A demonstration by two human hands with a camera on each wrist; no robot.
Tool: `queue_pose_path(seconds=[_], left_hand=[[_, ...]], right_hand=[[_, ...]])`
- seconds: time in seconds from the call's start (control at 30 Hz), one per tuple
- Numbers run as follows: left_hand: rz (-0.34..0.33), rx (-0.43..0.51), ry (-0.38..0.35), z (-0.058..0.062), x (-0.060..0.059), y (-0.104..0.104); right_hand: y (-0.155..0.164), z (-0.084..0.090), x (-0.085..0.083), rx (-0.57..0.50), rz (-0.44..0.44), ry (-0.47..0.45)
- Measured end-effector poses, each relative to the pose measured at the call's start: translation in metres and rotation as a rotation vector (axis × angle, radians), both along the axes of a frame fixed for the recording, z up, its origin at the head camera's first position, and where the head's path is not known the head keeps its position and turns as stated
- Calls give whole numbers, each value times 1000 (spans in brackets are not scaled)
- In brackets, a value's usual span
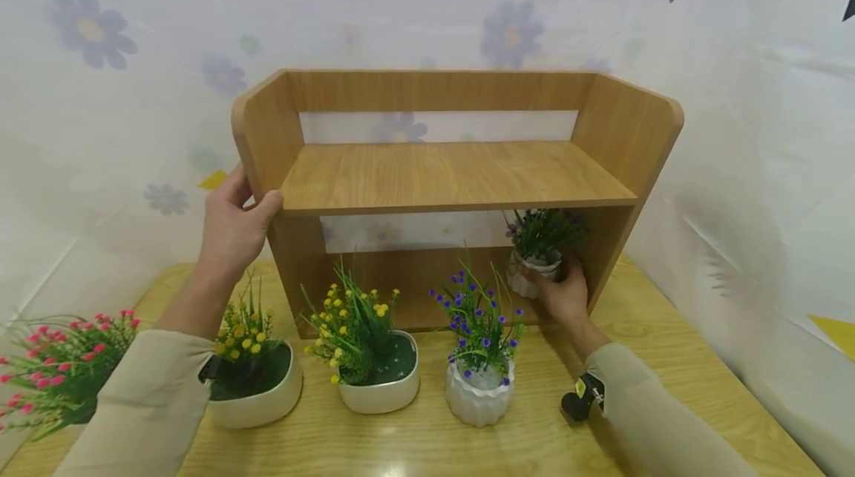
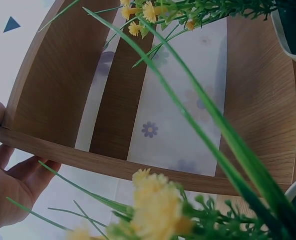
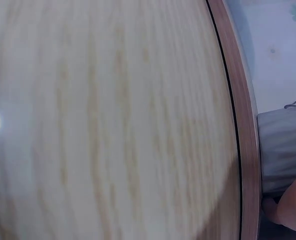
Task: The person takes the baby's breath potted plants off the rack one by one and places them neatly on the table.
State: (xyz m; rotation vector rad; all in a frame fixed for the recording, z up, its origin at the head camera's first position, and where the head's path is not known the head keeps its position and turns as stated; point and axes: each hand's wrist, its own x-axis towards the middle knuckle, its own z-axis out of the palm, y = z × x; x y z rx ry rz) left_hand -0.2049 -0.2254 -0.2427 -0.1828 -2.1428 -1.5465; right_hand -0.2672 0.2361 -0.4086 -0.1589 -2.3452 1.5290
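A two-level wooden shelf (image 1: 454, 176) stands on a wooden table (image 1: 668, 329). My left hand (image 1: 234, 225) grips the shelf's left side panel, thumb on its front edge; in the left wrist view the left hand (image 2: 8, 185) clasps the panel edge (image 2: 88, 160). My right hand (image 1: 564, 291) holds a small white ribbed pot of purple flowers (image 1: 537, 247) inside the lower right compartment. The right wrist view shows only blurred tabletop (image 3: 113, 125) and its edge.
In front of the shelf stand two cream pots of yellow flowers (image 1: 257, 380) (image 1: 377, 369) and a white ribbed pot of purple flowers (image 1: 477, 380). Pink flowers (image 1: 53, 369) sit at the far left. A flower-print sheet (image 1: 768, 165) hangs behind and at both sides.
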Motion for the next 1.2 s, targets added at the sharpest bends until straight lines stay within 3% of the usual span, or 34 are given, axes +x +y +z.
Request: queue_pose_path(seconds=[0.33, 0.5, 0.73, 1.2], left_hand=[[3, -2, -6, 0, 1, 0], [1, -2, -3, 0, 2, 0], [2, 1, -12, 1, 1, 2], [-14, 5, -6, -1, 0, 2]], right_hand=[[-1, -3, 1, -45, -3, 3], [0, 0, 3, -58, 59, -30], [5, 4, 0, 8, 128, -99], [6, 4, 3, 4, 113, -115]])
